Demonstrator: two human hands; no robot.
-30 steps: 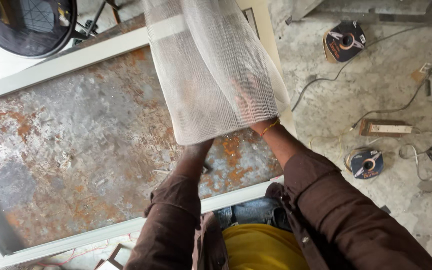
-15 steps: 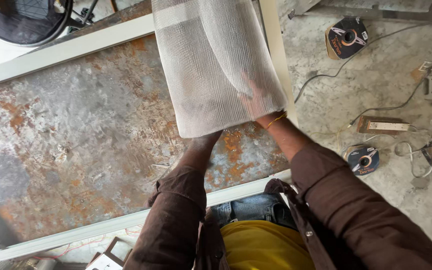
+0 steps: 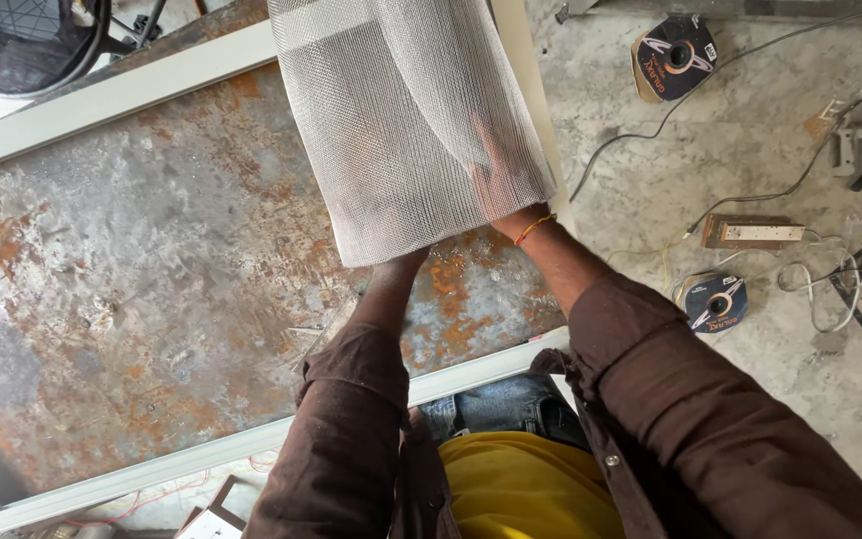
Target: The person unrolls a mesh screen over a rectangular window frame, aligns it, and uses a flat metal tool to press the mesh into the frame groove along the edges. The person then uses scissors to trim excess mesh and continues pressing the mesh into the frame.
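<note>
My right hand [image 3: 496,180] lies spread flat beneath the white mesh sheet [image 3: 401,120], showing through the weave. My left hand [image 3: 376,235] is under its near edge; its grip I cannot tell. The mesh drapes over the rusted bench [image 3: 152,289]. I judge it light, limp, snag-prone; best supported along the edges.

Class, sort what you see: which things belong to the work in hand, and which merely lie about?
In the work: mesh sheet, left hand and right hand under it, white frame, rusty panel.
Lying about: two tape reels, power strip, cables.
</note>
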